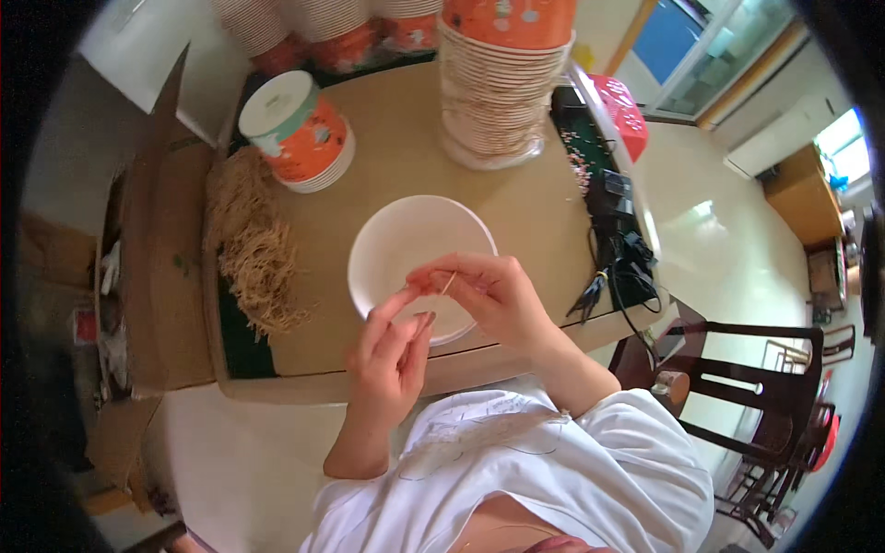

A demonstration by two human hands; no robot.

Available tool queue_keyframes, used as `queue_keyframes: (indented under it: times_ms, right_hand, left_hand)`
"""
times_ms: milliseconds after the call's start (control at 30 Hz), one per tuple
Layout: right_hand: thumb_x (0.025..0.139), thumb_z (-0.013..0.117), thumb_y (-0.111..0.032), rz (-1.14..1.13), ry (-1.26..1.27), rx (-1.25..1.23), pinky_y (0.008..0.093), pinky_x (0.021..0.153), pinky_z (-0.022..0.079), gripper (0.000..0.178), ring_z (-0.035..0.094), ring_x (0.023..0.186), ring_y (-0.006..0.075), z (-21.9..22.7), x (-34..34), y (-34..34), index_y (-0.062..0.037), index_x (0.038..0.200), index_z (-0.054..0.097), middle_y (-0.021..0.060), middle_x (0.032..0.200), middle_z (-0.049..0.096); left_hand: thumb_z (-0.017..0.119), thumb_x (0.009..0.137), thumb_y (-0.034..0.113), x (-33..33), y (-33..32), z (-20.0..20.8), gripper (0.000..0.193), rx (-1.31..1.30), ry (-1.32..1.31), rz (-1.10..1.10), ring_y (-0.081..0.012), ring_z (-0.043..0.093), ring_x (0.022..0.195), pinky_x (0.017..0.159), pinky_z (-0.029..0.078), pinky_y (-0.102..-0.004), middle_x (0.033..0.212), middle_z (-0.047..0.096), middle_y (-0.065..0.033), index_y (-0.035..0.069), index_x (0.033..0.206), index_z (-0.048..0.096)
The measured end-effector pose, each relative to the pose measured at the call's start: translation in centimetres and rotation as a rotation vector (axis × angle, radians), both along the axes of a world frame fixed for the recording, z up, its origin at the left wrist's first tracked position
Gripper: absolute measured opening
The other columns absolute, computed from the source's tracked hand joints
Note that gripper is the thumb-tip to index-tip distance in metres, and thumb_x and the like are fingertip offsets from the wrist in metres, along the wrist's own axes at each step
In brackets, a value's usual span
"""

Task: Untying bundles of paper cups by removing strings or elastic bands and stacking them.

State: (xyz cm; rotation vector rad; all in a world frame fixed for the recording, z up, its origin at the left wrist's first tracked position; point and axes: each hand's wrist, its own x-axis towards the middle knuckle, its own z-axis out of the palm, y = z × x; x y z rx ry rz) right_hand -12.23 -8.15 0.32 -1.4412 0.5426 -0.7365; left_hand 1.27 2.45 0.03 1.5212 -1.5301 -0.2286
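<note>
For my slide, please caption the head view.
The right hand pinches a thin pale strand over a white bowl, the left hand close by.

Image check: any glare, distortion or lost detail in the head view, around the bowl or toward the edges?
Head view: black corners, and the brown tabletop's front edge bows; toward the right, glare on the glossy pale floor and a washed-out bright window; at centre, the white round bowl reads clearly, but the thin pale stick at the right hand lacks fine detail.
</note>
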Motion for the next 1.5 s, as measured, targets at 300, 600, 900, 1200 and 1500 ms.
queue_keyframes:
  times_ms: [300, 600, 900, 1200, 1500]
  right_hand:
    - [0.095, 0.048, -0.007, -0.161, -0.807, 0.535, 0.029, 0.079, 0.054, 0.032, 0.064, 0.088, 0.0168, -0.5, -4.9, -3.8, 0.006, 0.124, 0.05, 0.0129, 0.103, 0.064]
    - [0.096, 0.046, -0.006, -0.236, -0.735, 0.614, 0.023, 0.057, 0.034, 0.017, 0.043, 0.064, 0.0105, -3.2, -6.0, -4.7, -0.0081, 0.113, 0.05, 0.0033, 0.074, 0.049]
    - [0.094, 0.048, -0.004, -0.12, -0.513, 0.461, 0.0218, 0.053, 0.029, 0.015, 0.037, 0.057, 0.0094, -2.9, -4.1, -3.7, -0.0084, 0.107, 0.041, 0.0029, 0.069, 0.045]
    - [0.092, 0.046, 0.002, 0.046, -0.282, 0.159, 0.0236, 0.059, 0.035, 0.016, 0.044, 0.065, 0.0097, -0.1, -2.0, 1.0, -0.0069, 0.104, 0.039, 0.0014, 0.077, 0.045]
    - [0.092, 0.048, 0.005, 0.085, -0.106, 0.097, 0.0199, 0.057, 0.037, 0.019, 0.046, 0.066, 0.0073, -0.9, -2.7, 1.0, -0.0037, 0.107, 0.043, 0.0013, 0.08, 0.051]
  left_hand:
    - [0.073, 0.074, 0.011, 1.4, 0.5, -1.2, 0.015, 0.198, -0.422, -0.12, -0.022, 0.063, 0.071, 0.061, 0.052, -0.0337, 0.083, 0.066, -0.0031, 0.01, 0.088, 0.069]
    - [0.071, 0.076, 0.01, 7.5, 0.9, 1.1, 0.006, 0.257, -0.442, -0.11, -0.0225, 0.063, 0.071, 0.061, 0.052, -0.0331, 0.08, 0.065, -0.0043, 0.007, 0.08, 0.067]
    - [0.068, 0.073, 0.001, 10.5, 1.7, 2.4, 0.018, 0.37, -0.387, -0.153, -0.0228, 0.064, 0.078, 0.068, 0.052, -0.032, 0.101, 0.065, -0.0076, 0.01, 0.089, 0.07]
    - [0.059, 0.091, 0.015, 2.8, -1.5, 2.5, 0.015, 0.247, 0.213, -0.063, -0.0208, 0.054, 0.062, 0.057, 0.042, -0.0314, 0.072, 0.055, -0.0085, 0.001, 0.086, 0.056]
    - [0.052, 0.097, 0.02, 0.1, -3.6, 1.5, 0.026, 0.356, 0.557, -0.276, -0.0064, 0.034, 0.058, 0.051, 0.031, -0.0246, 0.062, 0.039, 0.0011, 0.004, 0.078, 0.048]
